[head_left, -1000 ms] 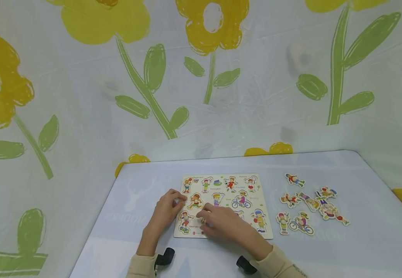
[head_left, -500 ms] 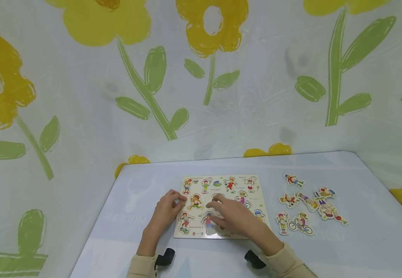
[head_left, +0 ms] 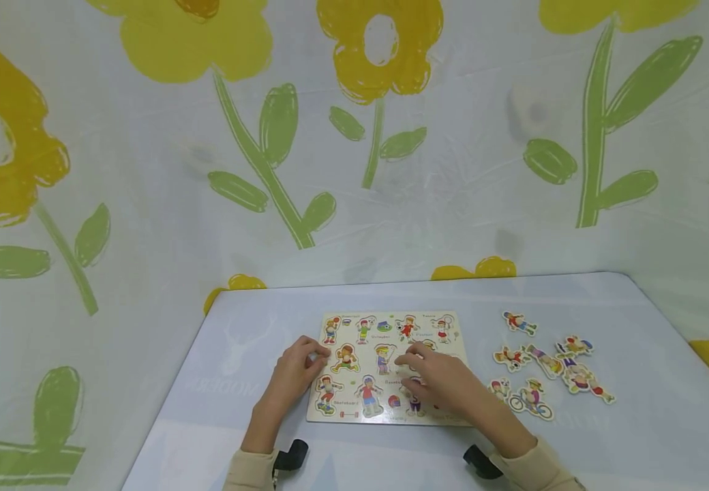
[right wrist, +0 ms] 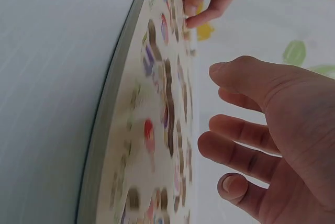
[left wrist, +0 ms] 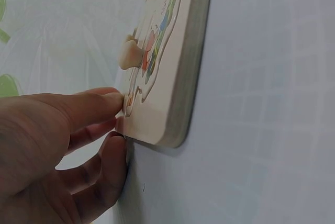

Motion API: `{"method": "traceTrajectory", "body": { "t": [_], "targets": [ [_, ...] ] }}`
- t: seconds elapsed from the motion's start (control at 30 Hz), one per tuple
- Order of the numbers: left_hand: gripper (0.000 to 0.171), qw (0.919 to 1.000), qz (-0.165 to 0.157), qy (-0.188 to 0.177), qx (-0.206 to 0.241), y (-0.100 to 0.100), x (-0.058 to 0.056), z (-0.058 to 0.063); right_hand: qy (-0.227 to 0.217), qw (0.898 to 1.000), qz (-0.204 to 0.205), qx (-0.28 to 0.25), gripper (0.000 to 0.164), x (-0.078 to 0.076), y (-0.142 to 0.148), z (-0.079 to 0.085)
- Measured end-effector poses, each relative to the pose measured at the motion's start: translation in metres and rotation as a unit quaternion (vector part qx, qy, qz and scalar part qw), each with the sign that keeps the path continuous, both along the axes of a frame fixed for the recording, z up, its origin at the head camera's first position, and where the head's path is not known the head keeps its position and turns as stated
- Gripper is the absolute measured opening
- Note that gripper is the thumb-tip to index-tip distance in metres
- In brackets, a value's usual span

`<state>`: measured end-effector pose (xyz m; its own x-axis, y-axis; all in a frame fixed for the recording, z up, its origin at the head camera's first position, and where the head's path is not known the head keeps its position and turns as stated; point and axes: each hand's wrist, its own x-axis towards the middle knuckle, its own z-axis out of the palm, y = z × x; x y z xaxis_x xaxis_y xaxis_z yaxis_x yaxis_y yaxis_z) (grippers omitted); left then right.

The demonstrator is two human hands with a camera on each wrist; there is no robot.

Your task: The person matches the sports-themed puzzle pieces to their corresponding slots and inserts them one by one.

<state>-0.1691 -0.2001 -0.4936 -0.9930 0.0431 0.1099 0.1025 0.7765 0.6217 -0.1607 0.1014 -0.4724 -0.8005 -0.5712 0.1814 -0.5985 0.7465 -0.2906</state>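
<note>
A wooden peg puzzle board point(head_left: 354, 414) printed with children playing sports lies on the table. My left hand point(head_left: 296, 368) holds the board at its left edge. In the left wrist view, the left thumb point(left wrist: 99, 108) presses on the board near its corner, with curled fingers low against the side. A skateboarder piece point(head_left: 325, 394) and a runner piece point(head_left: 345, 358) sit in their slots beside this hand; a wooden knob point(left wrist: 131, 54) rises from the nearest one. Over the board's right part hovers my right hand point(head_left: 443, 382), fingers apart and nothing between them.
Several loose puzzle pieces lie right of the board, among them a cyclist point(head_left: 532, 399), a boy in blue trousers point(head_left: 519, 323) and an overlapping cluster point(head_left: 578, 375). A flower-printed curtain point(head_left: 465, 204) stands behind the white table point(head_left: 232, 320).
My right hand has lifted from the board's lower middle and moved right, uncovering the red-shirted figure and the golfer figure. The left hand has stayed at the left edge.
</note>
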Motion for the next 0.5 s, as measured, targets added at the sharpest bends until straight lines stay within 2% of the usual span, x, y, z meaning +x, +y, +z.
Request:
{"method": "traceTrajectory", "body": {
  "t": [0.3,0.5],
  "targets": [
    [0.011,1.0000,0.004,-0.002,-0.003,0.000,0.001,0.000,0.013,1.000,-0.019,0.004,0.030,0.000,0.024,0.001],
    [0.011,1.0000,0.003,0.000,-0.008,0.000,0.000,-0.001,-0.016,0.999,-0.033,0.011,0.034,0.000,0.039,0.006]
  ]
}}
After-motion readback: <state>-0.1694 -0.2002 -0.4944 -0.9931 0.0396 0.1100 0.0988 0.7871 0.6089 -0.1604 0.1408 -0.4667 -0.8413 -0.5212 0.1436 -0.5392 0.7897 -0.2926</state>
